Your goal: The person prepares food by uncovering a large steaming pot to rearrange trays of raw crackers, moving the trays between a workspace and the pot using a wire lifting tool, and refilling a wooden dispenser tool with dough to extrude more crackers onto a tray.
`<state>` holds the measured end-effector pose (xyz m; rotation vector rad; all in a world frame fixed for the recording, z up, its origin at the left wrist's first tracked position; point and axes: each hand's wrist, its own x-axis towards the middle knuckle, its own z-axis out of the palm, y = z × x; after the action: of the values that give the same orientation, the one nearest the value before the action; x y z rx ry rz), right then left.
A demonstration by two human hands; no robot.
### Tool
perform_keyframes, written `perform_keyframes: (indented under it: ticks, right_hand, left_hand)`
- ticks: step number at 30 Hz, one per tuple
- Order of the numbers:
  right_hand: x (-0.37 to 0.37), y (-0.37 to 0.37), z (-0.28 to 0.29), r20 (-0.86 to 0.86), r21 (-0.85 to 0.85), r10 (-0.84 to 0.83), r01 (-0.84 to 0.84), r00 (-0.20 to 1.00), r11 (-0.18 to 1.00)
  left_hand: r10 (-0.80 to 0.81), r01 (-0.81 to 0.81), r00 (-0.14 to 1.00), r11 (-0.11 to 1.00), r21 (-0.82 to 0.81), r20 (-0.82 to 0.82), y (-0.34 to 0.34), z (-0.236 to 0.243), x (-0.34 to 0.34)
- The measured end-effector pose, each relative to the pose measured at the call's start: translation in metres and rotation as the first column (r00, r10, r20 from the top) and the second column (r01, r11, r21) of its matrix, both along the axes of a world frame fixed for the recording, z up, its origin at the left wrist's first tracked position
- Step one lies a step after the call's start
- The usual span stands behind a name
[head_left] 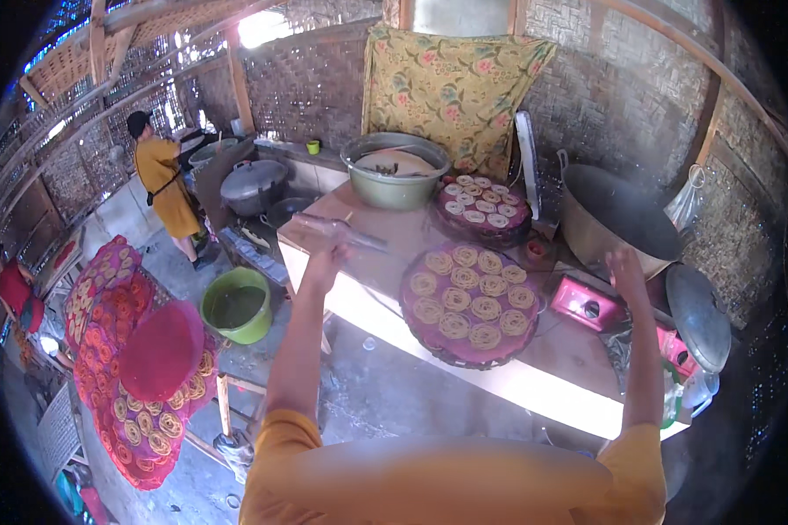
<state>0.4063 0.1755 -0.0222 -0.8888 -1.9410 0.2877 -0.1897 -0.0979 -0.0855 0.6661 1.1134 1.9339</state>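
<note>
My left hand is closed on a long, thin greyish tool, blurred, held above the left part of the table; its exact kind is unclear. My right hand is raised in front of the large metal pot's near rim, fingers loosely apart and seemingly holding nothing. Between my arms, a round tray with purple netting holds several pale noodle-like coils. Behind it lies a second purple round tray bearing whiter coils. A big green-grey basin with pale contents stands at the back.
A pink stove and a large lid are at right. On the left are a green tub, a covered pot and red-and-purple netting spread with coils. A person in yellow stands farther back.
</note>
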Motion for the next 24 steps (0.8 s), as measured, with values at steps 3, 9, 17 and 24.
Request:
perform_keyframes:
  ticks: [3, 9, 17, 24]
  right_hand:
    - [0.004, -0.037, -0.078, -0.054, -0.272, -0.011, -0.004, 0.998, 0.962]
    - [0.119, -0.221, -0.314, 0.5, -0.161, -0.551, 0.697, 0.667, 0.698]
    - [0.015, -0.222, -0.28, 0.594, -0.478, -0.272, 0.604, 0.757, 0.637]
    - [-0.129, -0.171, -0.231, 0.53, -0.6, -0.024, 0.395, 0.848, 0.695]
  left_hand:
    - [0.126, -0.088, 0.958, 0.984, 0.155, -0.257, -0.105, -0.15, -0.041]
    - [-0.498, -0.25, 0.714, 0.475, -0.844, -0.492, -0.296, -0.433, 0.106]
    - [-0.922, -0.024, 0.267, -0.297, -0.955, 0.28, -0.533, -0.5, 0.29]
    - [-0.949, -0.132, 0.306, -0.126, -0.983, 0.081, -0.451, -0.522, 0.246]
